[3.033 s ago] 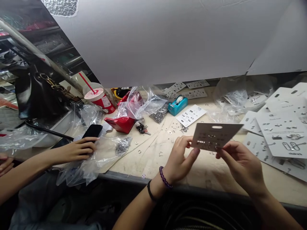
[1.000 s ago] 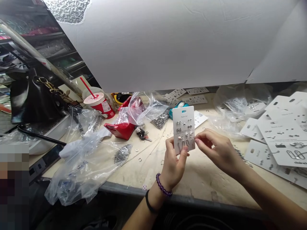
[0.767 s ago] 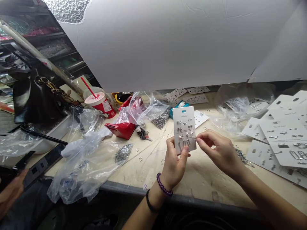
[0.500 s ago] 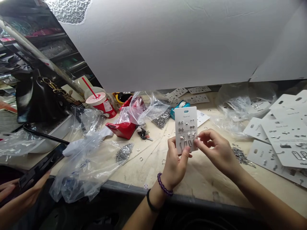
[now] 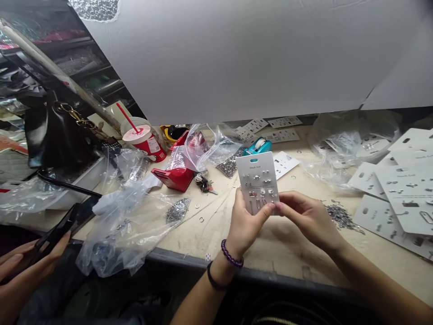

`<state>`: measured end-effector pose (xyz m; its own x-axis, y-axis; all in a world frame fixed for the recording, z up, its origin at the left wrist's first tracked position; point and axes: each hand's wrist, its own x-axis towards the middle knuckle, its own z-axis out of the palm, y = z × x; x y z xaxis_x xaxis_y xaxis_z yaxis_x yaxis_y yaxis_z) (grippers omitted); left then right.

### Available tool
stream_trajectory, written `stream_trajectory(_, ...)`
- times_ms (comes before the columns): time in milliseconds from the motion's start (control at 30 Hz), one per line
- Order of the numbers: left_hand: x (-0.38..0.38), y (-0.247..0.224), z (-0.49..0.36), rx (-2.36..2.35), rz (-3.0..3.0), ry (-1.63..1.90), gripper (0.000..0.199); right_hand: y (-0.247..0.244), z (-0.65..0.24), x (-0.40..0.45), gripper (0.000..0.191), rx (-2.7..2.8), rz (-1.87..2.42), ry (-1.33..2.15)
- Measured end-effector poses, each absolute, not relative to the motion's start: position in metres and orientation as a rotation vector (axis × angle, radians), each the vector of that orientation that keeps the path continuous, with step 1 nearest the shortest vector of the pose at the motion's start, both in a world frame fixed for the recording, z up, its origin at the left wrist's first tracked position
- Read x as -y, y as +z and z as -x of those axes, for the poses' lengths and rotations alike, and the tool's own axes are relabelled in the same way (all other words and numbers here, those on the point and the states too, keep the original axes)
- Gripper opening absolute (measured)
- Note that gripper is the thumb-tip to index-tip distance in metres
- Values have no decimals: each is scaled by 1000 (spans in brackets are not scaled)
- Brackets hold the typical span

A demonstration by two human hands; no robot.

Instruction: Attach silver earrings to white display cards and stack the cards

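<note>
In the head view, a pale, scuffed desk (image 5: 223, 232) with a dark front edge stretched across the scene, and a large white panel (image 5: 243, 58) loomed over its back. A silvery, textured patch (image 5: 96, 9) showed at the panel's upper left corner. Beyond the panel, on the left, dim shelves (image 5: 81, 63) were crowded with wrapped goods, and a black handbag (image 5: 56, 131) with a gold chain sat in front of them.

Above the front part of the desk, the white card (image 5: 257, 168) with its rows of small metal jewellery was held up, tilted slightly. The fingers of the left hand (image 5: 244, 225) grasped its lower left part, thumb across the front; those of the right hand (image 5: 309, 219) pinched its lower right corner.

Behind the card stood a teal tape dispenser (image 5: 257, 146). Leftward lay keys (image 5: 204, 183), an open red box (image 5: 176, 178), a red cup (image 5: 145, 143) with a straw, and a crumpled clear bag (image 5: 125, 225) spilling over the edge. To the right were a heap of metal pieces (image 5: 340, 217) and overlapping carded sets (image 5: 409, 189), with clear plastic (image 5: 333, 174) behind. At far left, another person's hands (image 5: 50, 262) held a dark device (image 5: 61, 230).
</note>
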<state>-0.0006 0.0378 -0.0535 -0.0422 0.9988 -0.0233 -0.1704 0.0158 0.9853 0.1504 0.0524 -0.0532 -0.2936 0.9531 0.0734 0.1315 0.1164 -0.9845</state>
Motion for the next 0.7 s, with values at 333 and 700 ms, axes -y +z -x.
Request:
stream_trajectory(333, -40, -47, 12, -866, -894, 1370, 39, -36, -152, -50, 19, 1954, 988, 838)
stream_trajectory(700, -47, -43, 37, -398, -181, 1312, 35, -46, -155, -112, 24, 2559, 1411, 511)
